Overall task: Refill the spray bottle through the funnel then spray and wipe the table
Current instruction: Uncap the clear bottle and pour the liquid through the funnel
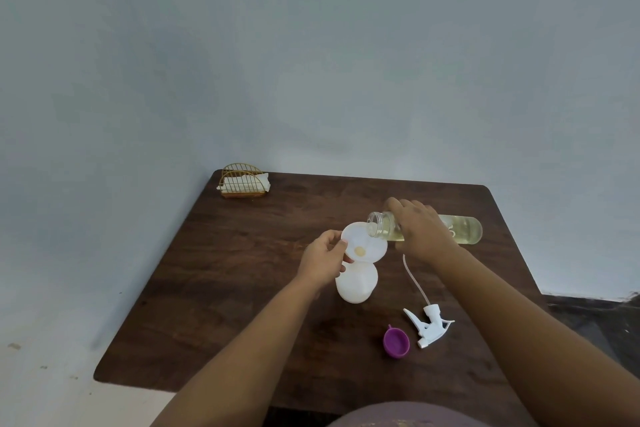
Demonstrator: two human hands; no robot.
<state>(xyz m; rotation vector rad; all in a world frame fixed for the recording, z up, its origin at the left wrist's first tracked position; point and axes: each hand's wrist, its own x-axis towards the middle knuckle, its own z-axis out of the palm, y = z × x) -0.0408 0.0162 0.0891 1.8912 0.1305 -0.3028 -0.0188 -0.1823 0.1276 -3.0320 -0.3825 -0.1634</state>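
Observation:
A white spray bottle (356,282) stands uncapped on the dark wooden table (242,253), with a white funnel (365,243) set in its neck. My left hand (323,260) pinches the funnel's rim. My right hand (420,229) grips a clear bottle (464,229) of pale yellow liquid, tipped almost level with its open mouth over the funnel. A little yellow liquid sits at the funnel's centre. The white trigger sprayer head (429,324) with its long tube lies on the table to the right, next to a purple cap (396,341).
A gold wire holder (242,180) with white napkins stands at the table's far left corner, against the pale wall. The table's front edge lies close to my body. Dark floor shows to the right of the table.

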